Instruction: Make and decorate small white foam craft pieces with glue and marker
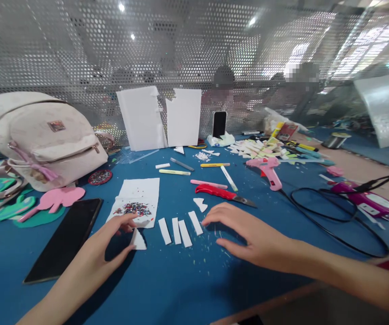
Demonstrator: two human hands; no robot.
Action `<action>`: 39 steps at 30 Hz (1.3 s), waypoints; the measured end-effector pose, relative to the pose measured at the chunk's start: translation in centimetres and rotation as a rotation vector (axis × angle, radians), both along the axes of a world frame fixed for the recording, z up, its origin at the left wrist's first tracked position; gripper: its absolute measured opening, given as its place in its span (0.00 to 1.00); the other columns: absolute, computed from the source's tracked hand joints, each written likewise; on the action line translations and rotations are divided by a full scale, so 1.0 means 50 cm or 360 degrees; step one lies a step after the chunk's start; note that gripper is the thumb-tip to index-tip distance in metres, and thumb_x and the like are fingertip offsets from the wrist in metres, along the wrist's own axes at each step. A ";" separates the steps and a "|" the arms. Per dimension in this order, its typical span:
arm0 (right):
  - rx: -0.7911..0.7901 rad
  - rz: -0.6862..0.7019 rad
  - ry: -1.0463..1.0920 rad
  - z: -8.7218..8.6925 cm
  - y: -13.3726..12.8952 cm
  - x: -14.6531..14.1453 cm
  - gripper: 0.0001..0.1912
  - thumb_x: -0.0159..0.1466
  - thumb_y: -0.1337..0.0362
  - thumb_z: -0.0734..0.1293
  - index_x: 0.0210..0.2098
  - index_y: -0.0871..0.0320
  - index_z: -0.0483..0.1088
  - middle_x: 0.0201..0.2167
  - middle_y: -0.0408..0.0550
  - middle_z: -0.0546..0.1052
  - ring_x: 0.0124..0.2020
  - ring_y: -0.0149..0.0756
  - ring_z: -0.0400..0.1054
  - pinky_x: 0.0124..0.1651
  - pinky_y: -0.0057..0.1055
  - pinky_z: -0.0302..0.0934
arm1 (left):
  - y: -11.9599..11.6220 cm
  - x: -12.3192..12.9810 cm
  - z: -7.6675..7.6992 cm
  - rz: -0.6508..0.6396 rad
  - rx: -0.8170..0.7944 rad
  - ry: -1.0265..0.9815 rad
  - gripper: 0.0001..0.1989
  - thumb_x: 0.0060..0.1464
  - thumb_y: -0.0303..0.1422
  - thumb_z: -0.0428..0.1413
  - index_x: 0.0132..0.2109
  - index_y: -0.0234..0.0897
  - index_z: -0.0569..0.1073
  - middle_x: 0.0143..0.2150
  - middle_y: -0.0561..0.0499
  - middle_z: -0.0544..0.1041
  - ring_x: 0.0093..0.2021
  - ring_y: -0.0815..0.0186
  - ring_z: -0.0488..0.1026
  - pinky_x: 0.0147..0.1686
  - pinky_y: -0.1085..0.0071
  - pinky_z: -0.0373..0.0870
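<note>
My left hand has its thumb and fingertips around the edges of a small white triangular foam piece, low over the blue table. My right hand is open, palm down, with thumb and fingers apart. Its fingertips are close to the rightmost of several short white strips lying in a loose row between my hands; I cannot tell if they touch. Just beyond lies a torn white scrap. A red-handled utility knife rests past my right hand. Near my left fingers, a white sheet carries a pile of glitter.
Left are a dark phone, a pink foam cutout and a cream backpack. Highlighters lie mid-table. At right sit a pink glue gun with a looping black cable and a purple pack. Behind stands perforated metal.
</note>
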State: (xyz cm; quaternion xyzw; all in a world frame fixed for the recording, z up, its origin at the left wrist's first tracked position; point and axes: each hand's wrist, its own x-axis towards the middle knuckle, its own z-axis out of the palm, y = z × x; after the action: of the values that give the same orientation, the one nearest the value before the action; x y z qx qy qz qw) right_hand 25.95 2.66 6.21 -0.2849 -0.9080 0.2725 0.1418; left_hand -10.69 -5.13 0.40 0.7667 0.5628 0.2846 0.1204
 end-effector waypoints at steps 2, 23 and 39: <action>0.0016 -0.0137 0.0014 -0.003 0.004 0.028 0.15 0.68 0.62 0.63 0.55 0.50 0.68 0.55 0.50 0.72 0.56 0.44 0.66 0.59 0.41 0.62 | 0.008 0.003 0.005 -0.0052 -0.0015 -0.0039 0.23 0.62 0.39 0.54 0.63 0.49 0.62 0.51 0.48 0.75 0.42 0.60 0.76 0.43 0.66 0.76; 0.0310 -0.0947 0.0111 -0.044 0.002 0.290 0.11 0.68 0.50 0.62 0.41 0.45 0.74 0.44 0.49 0.78 0.45 0.48 0.72 0.50 0.44 0.64 | 0.053 -0.048 0.075 -0.0228 -0.0749 0.0099 0.05 0.50 0.35 0.61 0.32 0.42 0.73 0.26 0.56 0.75 0.26 0.66 0.72 0.25 0.74 0.67; 0.0371 -0.0971 -0.0003 -0.029 0.020 0.266 0.17 0.69 0.50 0.60 0.34 0.54 0.72 0.37 0.48 0.77 0.39 0.43 0.71 0.43 0.35 0.61 | 0.040 -0.004 0.087 0.0193 -0.0988 -0.0459 0.16 0.55 0.48 0.60 0.38 0.39 0.73 0.27 0.53 0.78 0.24 0.65 0.75 0.20 0.77 0.64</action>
State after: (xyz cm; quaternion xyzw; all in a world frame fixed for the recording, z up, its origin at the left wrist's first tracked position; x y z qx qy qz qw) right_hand 39.27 3.67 4.75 -0.5258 -0.8061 0.1113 0.2477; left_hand -10.89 -3.12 4.77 0.6105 0.6444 0.2117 0.4090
